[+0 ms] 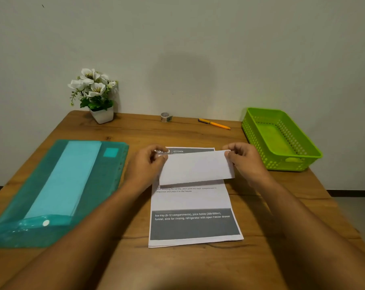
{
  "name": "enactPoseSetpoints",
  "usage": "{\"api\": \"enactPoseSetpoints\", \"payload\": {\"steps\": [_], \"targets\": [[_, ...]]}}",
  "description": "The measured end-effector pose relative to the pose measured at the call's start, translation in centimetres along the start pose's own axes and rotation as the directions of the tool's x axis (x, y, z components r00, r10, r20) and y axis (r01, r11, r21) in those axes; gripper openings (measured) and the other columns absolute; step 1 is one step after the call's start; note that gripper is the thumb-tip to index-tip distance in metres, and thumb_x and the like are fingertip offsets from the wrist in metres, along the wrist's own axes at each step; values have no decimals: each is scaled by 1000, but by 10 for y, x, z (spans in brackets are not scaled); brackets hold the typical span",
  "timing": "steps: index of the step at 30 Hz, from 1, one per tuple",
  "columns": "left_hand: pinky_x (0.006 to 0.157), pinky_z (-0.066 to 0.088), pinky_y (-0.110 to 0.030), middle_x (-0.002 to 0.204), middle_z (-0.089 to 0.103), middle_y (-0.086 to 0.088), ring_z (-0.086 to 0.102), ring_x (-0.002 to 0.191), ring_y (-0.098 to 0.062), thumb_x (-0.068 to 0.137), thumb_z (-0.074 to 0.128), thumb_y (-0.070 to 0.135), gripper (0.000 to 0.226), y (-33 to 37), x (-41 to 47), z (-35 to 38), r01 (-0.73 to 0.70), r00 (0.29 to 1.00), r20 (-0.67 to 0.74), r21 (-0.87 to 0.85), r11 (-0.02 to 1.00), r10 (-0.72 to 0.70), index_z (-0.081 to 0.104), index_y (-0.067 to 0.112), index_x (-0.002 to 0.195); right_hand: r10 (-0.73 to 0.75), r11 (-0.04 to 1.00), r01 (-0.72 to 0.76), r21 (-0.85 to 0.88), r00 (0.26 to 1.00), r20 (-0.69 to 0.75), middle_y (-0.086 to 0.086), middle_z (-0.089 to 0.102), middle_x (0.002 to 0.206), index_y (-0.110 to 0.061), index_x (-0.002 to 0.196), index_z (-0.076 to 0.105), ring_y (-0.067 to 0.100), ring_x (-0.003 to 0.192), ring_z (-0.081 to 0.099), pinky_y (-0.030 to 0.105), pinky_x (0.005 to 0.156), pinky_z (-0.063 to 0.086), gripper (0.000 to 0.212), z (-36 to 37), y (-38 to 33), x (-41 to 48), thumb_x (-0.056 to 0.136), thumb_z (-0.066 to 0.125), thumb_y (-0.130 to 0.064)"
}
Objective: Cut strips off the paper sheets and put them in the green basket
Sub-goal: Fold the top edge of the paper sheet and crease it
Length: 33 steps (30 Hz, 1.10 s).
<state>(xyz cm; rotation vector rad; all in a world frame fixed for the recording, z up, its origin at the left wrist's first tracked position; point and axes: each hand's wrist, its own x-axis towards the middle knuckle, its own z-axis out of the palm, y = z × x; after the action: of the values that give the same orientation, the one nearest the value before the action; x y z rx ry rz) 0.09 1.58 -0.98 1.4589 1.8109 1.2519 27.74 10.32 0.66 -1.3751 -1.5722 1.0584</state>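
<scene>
Stack of printed paper sheets lies at the centre of a wooden table, short edge close to the front edge, grey text band nearest the camera. Over the stack's far half, a person holds a blank white piece of paper. Left hand pinches its upper left corner between thumb and curled fingers; right hand pinches the upper right corner the same way. Can't tell whether the piece is joined to the top sheet or separate. Teal plastic folder lies along the left edge, well apart from the sheets. Green basket sits at the far right corner, near the right hand, not touching it. Along the back edge, l. to r.: white flowers in a pot, tape roll, orange pen.
</scene>
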Motion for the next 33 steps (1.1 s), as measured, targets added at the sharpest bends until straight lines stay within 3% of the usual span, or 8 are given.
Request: {"api": "enactPoseSetpoints", "payload": {"steps": [3, 6, 9, 12, 15, 20, 27, 33], "targets": [[67, 48, -33, 89, 70, 10, 62, 81, -11, 99, 63, 27, 19, -10, -7, 8, -134, 991, 57, 362, 922, 122, 70, 35, 115, 36, 995, -42, -87, 997, -74, 2, 72, 95, -22, 99, 73, 15, 84, 65, 31, 71, 53, 21, 8, 18, 10, 100, 61, -5], [90, 48, -40, 122, 69, 5, 58, 116, -21, 100, 58, 34, 27, -19, -14, 13, -295, 955, 161, 511, 807, 247, 69, 31, 124, 7, 975, -31, -222, 994, -109, -7, 64, 86, -22, 107, 73, 13, 80, 59, 27, 65, 46, 23, 14, 26, 15, 99, 60, -4], [106, 37, -43, 145, 56, 1, 46, 134, -24, 97, 45, 58, 48, -25, -20, 15, -338, 937, 286, 610, 717, 199, 61, 36, 137, -18, 928, -26, -373, 993, -113, -6, 65, 95, -25, 115, 71, 18, 90, 61, 31, 70, 48, 25, 19, 28, 12, 100, 60, -9], [119, 23, -47, 161, 40, 0, 31, 148, -25, 95, 27, 72, 69, -28, -24, 16, -371, 919, 369, 691, 620, 139, 46, 36, 151, -101, 792, 44, -609, 993, -60, 4, 67, 121, -19, 126, 67, 28, 111, 60, 40, 90, 52, 26, 24, 27, 3, 100, 60, -19], [123, 15, -48, 167, 30, -1, 21, 154, -25, 95, 18, 73, 75, -31, -24, 18, -382, 911, 395, 704, 599, 118, 35, 35, 158, -214, 579, 227, -783, 969, 123, 10, 57, 139, -14, 135, 58, 32, 125, 52, 45, 105, 45, 38, 40, 18, -18, 102, 57, -32], [125, 12, -49, 169, 24, -1, 17, 155, -25, 101, 14, 62, 71, -31, -27, 20, -388, 911, 395, 727, 567, 116, 26, 28, 162, -218, 534, 498, -684, 862, 457, 15, 36, 164, -7, 156, 39, 31, 153, 30, 42, 127, 22, 52, 94, 9, -53, 108, 43, -28], [125, 16, -50, 168, 27, -3, 22, 155, -25, 102, 16, 53, 68, -30, -28, 20, -378, 916, 384, 733, 565, 115, 28, 22, 162, -221, 529, 520, -670, 847, 483, 7, 23, 171, -11, 163, 28, 24, 159, 16, 40, 130, 10, 54, 103, 18, -54, 112, 30, -30], [126, 14, -47, 168, 25, -2, 19, 155, -24, 101, 15, 54, 72, -30, -27, 17, -383, 914, 390, 743, 548, 111, 25, 17, 162, -135, 568, 385, -727, 915, 379, 5, 20, 172, -12, 164, 24, 22, 159, 15, 39, 130, 11, 61, 55, 40, -39, 109, 22, -38]]}}
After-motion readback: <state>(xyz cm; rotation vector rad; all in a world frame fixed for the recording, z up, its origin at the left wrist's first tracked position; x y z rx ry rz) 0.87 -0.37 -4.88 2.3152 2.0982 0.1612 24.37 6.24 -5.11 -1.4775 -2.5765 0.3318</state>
